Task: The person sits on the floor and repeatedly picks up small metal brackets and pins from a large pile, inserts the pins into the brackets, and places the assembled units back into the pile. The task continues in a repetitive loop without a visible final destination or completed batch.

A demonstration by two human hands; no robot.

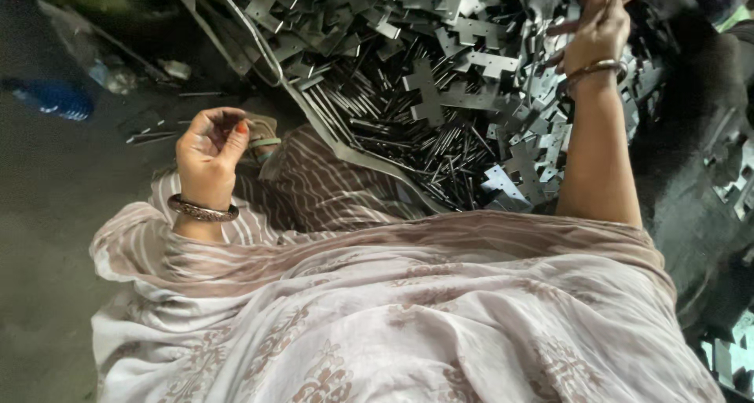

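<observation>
Floor (55, 214): dark, gritty | metal parts heap (440, 81) | blue bottle (53, 98)

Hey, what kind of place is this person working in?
Probably a small metalworking or parts-sorting workshop, worked at floor level. A big heap of stamped cross-shaped metal plates and thin metal rods fills the view, the right hand reaches into it, and stray rods lie on the dark, grimy floor.
</observation>
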